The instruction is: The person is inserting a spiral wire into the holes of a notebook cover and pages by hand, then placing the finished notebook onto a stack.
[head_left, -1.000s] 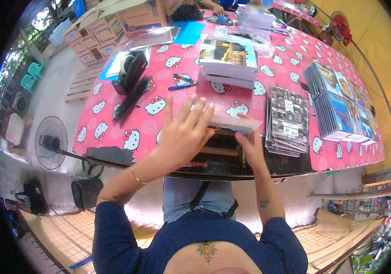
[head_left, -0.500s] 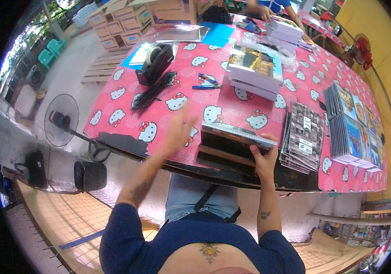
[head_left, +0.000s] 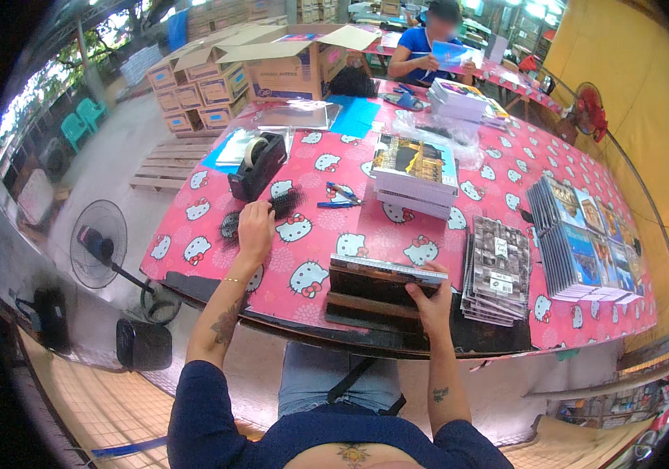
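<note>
My left hand [head_left: 255,230] is at a loose pile of black binding coils [head_left: 286,202], its fingers closed on the coils. What exactly lies between the fingertips is partly hidden. My right hand [head_left: 431,303] grips the right end of a dark-covered notebook [head_left: 377,270], thumb on the near side. The notebook stands on its long edge against a dark wooden block [head_left: 369,311] at the table's front edge, its punched pale edge facing up. Right beside that hand lies a stack of grey-patterned notebooks [head_left: 497,270].
A black tape dispenser [head_left: 258,166] and blue-handled pliers [head_left: 340,195] lie beyond my left hand. Book stacks [head_left: 416,176] stand mid-table, with wire-bound notebooks [head_left: 584,238] at the right. Cartons [head_left: 287,70] rise at the back; a co-worker [head_left: 428,59] holds a blue booklet across the table.
My left hand has moved from the bare cloth to the black coils and closed there. My right hand keeps hold of the notebook. The view has tilted up, and the co-worker now holds up a booklet.
</note>
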`<state>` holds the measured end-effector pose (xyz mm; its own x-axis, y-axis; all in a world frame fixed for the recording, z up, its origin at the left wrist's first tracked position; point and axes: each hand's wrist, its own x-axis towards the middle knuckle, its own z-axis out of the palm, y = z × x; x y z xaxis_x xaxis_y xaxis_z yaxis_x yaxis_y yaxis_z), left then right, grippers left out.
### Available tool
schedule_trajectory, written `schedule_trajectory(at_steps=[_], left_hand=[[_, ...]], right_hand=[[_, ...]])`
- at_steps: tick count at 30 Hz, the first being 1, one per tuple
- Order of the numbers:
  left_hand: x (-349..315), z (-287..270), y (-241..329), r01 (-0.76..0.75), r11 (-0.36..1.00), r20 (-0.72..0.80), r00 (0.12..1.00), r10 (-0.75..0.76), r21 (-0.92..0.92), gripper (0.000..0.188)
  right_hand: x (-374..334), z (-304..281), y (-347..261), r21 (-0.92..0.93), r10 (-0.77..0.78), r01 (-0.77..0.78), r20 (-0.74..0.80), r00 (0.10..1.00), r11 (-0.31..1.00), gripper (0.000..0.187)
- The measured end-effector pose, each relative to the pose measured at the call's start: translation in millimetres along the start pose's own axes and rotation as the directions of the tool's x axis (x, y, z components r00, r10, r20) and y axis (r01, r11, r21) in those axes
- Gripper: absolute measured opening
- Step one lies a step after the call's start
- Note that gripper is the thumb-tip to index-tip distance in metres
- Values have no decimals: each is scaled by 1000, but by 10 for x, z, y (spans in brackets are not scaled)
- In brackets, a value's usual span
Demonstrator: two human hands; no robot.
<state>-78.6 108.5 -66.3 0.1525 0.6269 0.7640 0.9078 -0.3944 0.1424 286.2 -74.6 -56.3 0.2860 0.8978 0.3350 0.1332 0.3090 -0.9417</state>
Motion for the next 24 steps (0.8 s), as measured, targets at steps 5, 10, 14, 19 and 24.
schedule_trajectory(at_steps=[5,10,14,19,24], left_hand=[[182,-611,546,56,993,64,997,-50,-101,26],[31,-856,1081,274,779,341,937,-83,-564,24],[-87,-1079,1344,311,682,309,942,-129,-662,19],[-212,-1107,1390,246,687,200,969,-147,-684,18],[-207,-1126,1405,228,738,196,972,-132,-635,17]], right_hand=[[60,229,-934,-560,-536,437,-14,844,704,68],[312,969,-996,-586,-393,617,477,787,525,34],[429,1040,-732,-615,-317,579,489,813,535,19],[397,1063,-858,-601,-266,543,490,830,587,15],[401,1064,-848,-606,-285,548,480,830,576,14]])
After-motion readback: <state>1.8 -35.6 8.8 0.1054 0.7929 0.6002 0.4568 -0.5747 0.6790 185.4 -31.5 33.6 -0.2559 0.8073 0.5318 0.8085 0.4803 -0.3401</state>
